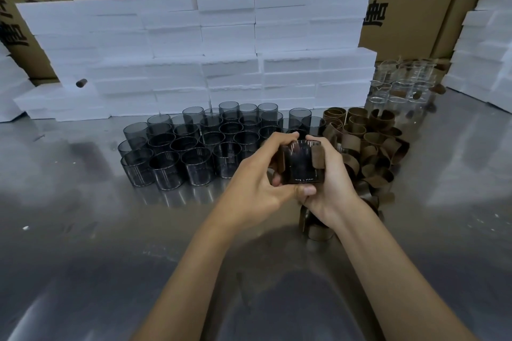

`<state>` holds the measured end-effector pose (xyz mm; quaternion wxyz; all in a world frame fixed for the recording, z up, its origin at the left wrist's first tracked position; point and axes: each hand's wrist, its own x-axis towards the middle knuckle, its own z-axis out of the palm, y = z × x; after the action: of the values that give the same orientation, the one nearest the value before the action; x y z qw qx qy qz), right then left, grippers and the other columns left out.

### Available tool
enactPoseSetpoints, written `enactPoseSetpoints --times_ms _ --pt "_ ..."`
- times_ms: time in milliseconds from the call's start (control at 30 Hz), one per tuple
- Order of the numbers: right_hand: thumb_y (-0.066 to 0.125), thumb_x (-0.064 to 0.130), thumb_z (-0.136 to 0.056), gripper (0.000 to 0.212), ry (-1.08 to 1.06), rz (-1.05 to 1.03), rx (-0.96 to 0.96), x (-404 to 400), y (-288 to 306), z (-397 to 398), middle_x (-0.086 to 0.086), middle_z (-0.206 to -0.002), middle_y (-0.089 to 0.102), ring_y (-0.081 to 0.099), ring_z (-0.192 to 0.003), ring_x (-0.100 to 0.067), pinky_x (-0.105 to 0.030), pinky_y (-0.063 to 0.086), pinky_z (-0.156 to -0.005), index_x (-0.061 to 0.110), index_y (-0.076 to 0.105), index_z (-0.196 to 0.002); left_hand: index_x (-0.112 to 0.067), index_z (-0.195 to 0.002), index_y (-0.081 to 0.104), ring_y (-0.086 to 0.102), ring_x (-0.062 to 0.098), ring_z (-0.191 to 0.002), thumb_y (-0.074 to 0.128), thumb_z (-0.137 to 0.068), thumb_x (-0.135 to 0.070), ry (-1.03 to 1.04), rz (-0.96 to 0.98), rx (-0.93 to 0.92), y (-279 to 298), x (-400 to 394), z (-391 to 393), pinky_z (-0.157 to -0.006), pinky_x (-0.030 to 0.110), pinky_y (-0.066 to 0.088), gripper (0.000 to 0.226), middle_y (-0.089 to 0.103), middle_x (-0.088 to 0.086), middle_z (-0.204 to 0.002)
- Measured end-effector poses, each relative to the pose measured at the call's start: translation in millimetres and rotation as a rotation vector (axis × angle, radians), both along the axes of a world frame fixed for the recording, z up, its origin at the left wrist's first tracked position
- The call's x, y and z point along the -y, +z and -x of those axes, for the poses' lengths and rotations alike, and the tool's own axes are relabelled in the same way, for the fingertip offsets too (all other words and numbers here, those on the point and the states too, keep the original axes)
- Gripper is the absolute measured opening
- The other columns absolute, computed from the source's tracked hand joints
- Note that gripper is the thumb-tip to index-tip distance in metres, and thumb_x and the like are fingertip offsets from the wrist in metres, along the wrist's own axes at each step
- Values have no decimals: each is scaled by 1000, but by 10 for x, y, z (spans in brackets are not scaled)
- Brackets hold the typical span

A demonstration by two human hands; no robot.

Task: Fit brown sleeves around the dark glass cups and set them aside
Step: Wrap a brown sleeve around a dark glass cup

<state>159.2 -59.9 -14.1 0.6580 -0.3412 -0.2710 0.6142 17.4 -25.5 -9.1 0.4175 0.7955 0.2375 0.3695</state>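
Left hand [257, 174] and right hand [329, 177] both grip one dark cup [302, 163], its brown sleeve [317, 156] partly fitted. Bare cups [194, 147] crowd beyond the left hand; loose sleeves [371, 141] beyond the right. Most work remains.

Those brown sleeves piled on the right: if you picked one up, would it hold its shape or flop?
Probably springy rather than floppy: the brown sleeves stand as open curled bands. Likely light, since they heap loosely without flattening. The one held against the dark cup bends around it under the hands, so it seems flexible.
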Motion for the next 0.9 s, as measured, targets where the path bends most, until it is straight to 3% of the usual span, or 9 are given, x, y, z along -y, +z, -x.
enactPoseSetpoints --times_ms 100,267,367,433,533,633,733,833,900 --pt "44 50 -102 57 47 -22 -44 3 5 12 -20 -94 72 70 -72 -31 -33 61 -57 5 79 -99 -33 -140 49 63 13 -122 86 -81 -12 -91 88 54 -16 -62 28 -98 26 53 72 57 -7 -139" --pt "39 46 -108 56 38 -103 -180 -27 -7 49 -26 -123 68 71 -104 -33 -39 58 -94 0 62 -131 -42 -146 43 54 4 -132 77 -85 -24 -15 89 126 16 -193 89 -103 20 48 72 46 -5 -154" --pt "51 47 -98 54 -197 -156 39 -56 12 123 -13 -118 74 72 -108 -23 -33 60 -89 7 56 -135 -38 -151 43 56 5 -131 71 -93 -26 113 268 208 -9 -193 57 -99 23 53 66 54 -13 -146" --pt "66 50 -84 57 -373 -189 346 -42 -21 184 -2 -115 73 71 -107 -16 -27 58 -83 19 54 -130 -22 -145 54 65 22 -123 57 -103 -32 90 546 362 -10 -153 -34 -98 38 58 44 67 5 -136" --pt "77 52 -85 46 -416 -266 696 -38 -94 283 7 -118 65 65 -111 -8 -27 56 -91 31 54 -119 -13 -125 66 73 27 -109 39 -109 -45 172 794 558 11 -110 -110 -85 38 63 45 76 15 -115" --pt "57 65 -86 35 -456 -214 647 -58 -71 400 15 -108 66 59 -111 -2 -22 52 -90 35 61 -104 -9 -116 69 75 28 -103 37 -109 -47 269 829 596 -6 -93 -105 -80 38 63 50 77 19 -108" --pt "37 67 -96 44 -465 -19 579 -132 -63 485 12 -114 66 54 -122 -9 -28 45 -102 36 66 -108 -18 -93 78 78 22 -90 38 -107 -54 335 813 566 -34 -55 -167 -75 36 62 56 80 11 -95" --pt "44 58 -102 41 -372 141 301 -166 -17 532 5 -94 77 74 -92 -11 -27 57 -76 29 71 -102 -37 -73 81 78 21 -90 36 -103 -62 386 786 530 -53 -29 -210 -94 48 59 59 80 3 -90" --pt "49 50 -102 33 -359 159 216 -165 -21 515 7 -73 76 74 -69 -7 -22 55 -56 25 70 -99 -41 -70 79 77 21 -89 38 -105 -57 399 778 518 -74 -47 -207 -98 49 57 56 80 2 -87"
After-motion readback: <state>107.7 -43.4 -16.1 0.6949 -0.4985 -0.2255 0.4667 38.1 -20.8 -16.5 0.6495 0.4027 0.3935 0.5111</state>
